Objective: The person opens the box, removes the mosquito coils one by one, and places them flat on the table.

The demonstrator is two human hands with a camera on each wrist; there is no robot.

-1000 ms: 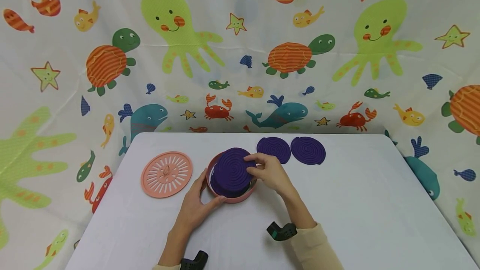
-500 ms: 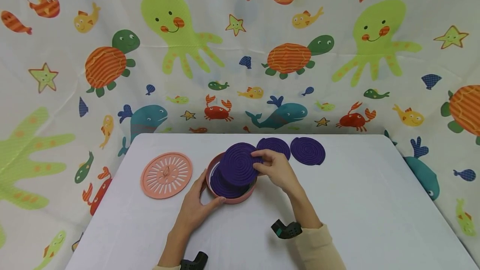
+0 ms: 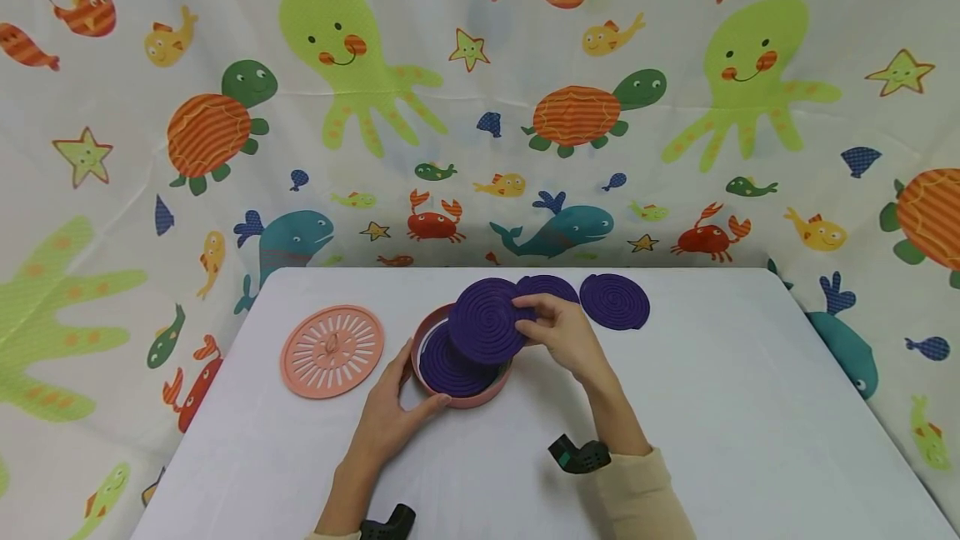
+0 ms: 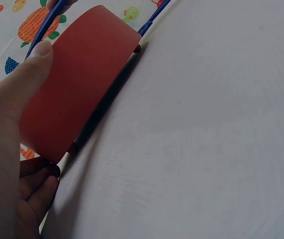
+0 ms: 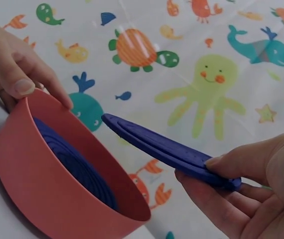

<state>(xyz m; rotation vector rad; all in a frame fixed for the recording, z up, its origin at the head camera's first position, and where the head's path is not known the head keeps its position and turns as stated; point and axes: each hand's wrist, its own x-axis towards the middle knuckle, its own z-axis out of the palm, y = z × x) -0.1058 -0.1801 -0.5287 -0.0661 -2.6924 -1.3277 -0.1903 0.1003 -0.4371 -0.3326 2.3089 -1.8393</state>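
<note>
In the head view my right hand [image 3: 566, 338] pinches a dark purple mosquito coil [image 3: 486, 323] by its right edge, thumb and fingertips on opposite faces. This coil [image 5: 157, 148] is raised and tilted above a round pink holder [image 3: 489, 398], apart from it in the right wrist view. Inside the holder lies another purple coil [image 3: 450, 372]; how many are beneath it is hidden. My left hand [image 3: 390, 419] grips the holder's left side, its thumb at the front wall. In the left wrist view, the thumb lies at the holder's rim [image 4: 82, 74].
A pink slotted lid [image 3: 307, 357] lies flat on the white table [image 3: 750, 407], left of the holder. Two purple coils rest near the back edge: a right one [image 3: 615, 302] and a left one [image 3: 551, 284] partly covered by the raised coil. A patterned cloth [image 3: 465, 107] hangs behind.
My right hand has moved up and to the right with the pinched coil, uncovering more of the coil in the holder. My left hand has stayed on the holder.
</note>
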